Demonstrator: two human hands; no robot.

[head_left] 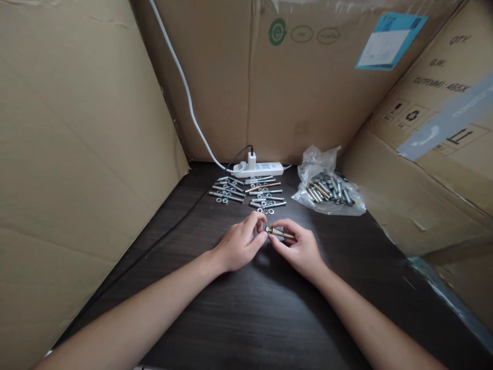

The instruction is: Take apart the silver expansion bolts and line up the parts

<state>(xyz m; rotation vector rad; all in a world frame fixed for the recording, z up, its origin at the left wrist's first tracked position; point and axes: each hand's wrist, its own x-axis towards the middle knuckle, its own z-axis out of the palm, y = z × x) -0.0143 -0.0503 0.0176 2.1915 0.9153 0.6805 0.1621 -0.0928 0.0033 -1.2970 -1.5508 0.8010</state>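
Note:
My right hand (295, 243) holds a brassy expansion bolt (280, 233) between thumb and fingers, its nut end pointing left. Beside that end is my left hand (243, 240), thumb and fingers curled close to the nut; whether they grip anything is too small to tell. Beyond my hands, several bolts (265, 191) lie in two groups on the dark table (239, 318), with washers and nuts (271, 211) among them. A clear plastic bag (356, 206) at the right holds several more bolts (323, 190).
A white power strip (269, 169) with a plugged-in charger (251, 161) lies at the back. Its white cable (188, 97) rises to the left, and a black cable (169, 229) crosses the table's left side. Cardboard boxes (300, 97) stand behind and on both sides.

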